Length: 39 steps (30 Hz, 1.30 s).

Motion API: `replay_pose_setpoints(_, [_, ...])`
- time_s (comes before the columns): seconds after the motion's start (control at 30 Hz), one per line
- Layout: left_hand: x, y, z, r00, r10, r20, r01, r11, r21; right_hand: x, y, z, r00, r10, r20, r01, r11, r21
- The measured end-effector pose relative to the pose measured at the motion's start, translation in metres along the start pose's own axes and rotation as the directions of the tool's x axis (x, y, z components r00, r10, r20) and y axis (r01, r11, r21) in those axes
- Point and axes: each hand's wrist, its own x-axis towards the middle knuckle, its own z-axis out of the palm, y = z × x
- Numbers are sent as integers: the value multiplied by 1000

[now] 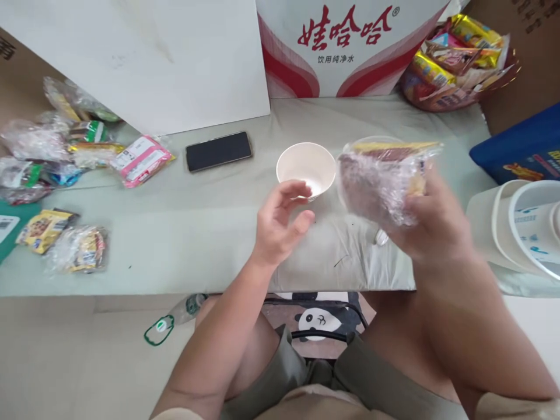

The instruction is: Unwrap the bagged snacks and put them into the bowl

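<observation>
The right hand grips a wrapped packet right of the white bowl, not yet set down; blur hides whether it's opened; the left hand curls loosely, holding nothing.

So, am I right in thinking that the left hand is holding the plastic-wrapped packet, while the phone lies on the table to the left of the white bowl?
Not quite: the head view shows the right hand holding the plastic-wrapped packet. The phone does lie on the table to the left of the white bowl.
</observation>
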Motion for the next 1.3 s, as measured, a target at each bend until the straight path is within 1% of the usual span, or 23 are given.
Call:
replay_pose_setpoints(0.03, [-2,4,3,994,-78,79,86,990,-108,-5,2,7,998,16,63,-23,993,117])
replay_pose_setpoints(0.1, [-5,12,7,951,-195,240,249,943,-221,-15,6,17,984,43,170,-80,973,216])
replay_pose_setpoints(0.17, [-8,23,9,896,-292,335,380,894,-237,-27,7,21,976,45,212,-80,984,161])
replay_pose_setpoints(0.2, [-9,27,9,879,-332,343,421,877,-231,-34,7,20,980,44,192,-62,994,88])
replay_pose_setpoints(0.27, [-8,35,7,875,-379,301,450,865,-220,-47,6,11,996,55,75,-45,992,-119])
replay_pose_setpoints(0.33, [-6,40,1,898,-384,213,427,878,-216,-57,6,-5,994,53,-93,-84,929,-360])
replay_pose_setpoints(0.43, [-3,39,-8,916,-391,85,400,895,-195,-63,15,-35,940,21,-341,-250,724,-643])
replay_pose_setpoints(0.5, [-3,35,-14,895,-442,59,445,878,-177,-60,27,-51,903,66,-425,-380,586,-716])
replay_pose_setpoints(0.57, [-5,31,-17,858,-508,81,514,843,-157,-55,41,-60,889,173,-424,-451,488,-747])
replay_pose_setpoints(0.6, [-5,29,-17,840,-534,96,542,827,-146,-51,48,-62,889,220,-401,-457,458,-762])
replay_pose_setpoints(0.67, [-6,23,-17,821,-560,109,570,809,-144,-43,58,-60,904,254,-343,-423,421,-803])
replay_pose_setpoints(0.77, [-4,11,-15,834,-547,75,551,814,-183,-28,65,-49,929,251,-271,-350,369,-861])
replay_pose_setpoints(0.83, [0,3,-15,840,-540,58,540,818,-199,-14,67,-42,942,243,-233,-311,361,-879])
replay_pose_setpoints(0.9, [7,-4,-17,838,-542,65,544,816,-198,0,68,-39,950,220,-221,-293,386,-875])
replay_pose_setpoints(0.97, [13,-8,-19,833,-550,68,551,810,-200,13,69,-42,943,188,-276,-332,452,-828])
replay_pose_setpoints(1.03, [19,-9,-21,824,-563,66,562,798,-218,20,67,-50,893,185,-411,-438,571,-695])
replay_pose_setpoints(1.1, [21,-8,-21,815,-576,72,574,781,-247,20,62,-58,825,210,-525,-486,739,-468])
replay_pose_setpoints(1.13, [21,-7,-21,809,-582,81,581,770,-266,17,58,-60,796,208,-568,-453,828,-331])
replay_pose_setpoints(1.17, [20,-6,-20,802,-590,95,589,756,-286,13,53,-60,777,200,-597,-383,903,-196])
replay_pose_setpoints(1.2, [18,-5,-19,795,-597,108,598,740,-308,6,48,-58,773,185,-607,-288,954,-76])
replay_pose_setpoints(1.23, [16,-4,-18,786,-606,121,607,723,-330,-1,43,-53,781,162,-602,-190,982,18])
replay_pose_setpoints(1.27, [13,-4,-17,777,-614,135,618,706,-347,-10,38,-46,810,140,-570,-112,990,84])
replay_pose_setpoints(1.3, [10,-3,-16,770,-621,148,627,692,-358,-19,33,-36,861,123,-494,-72,990,121])
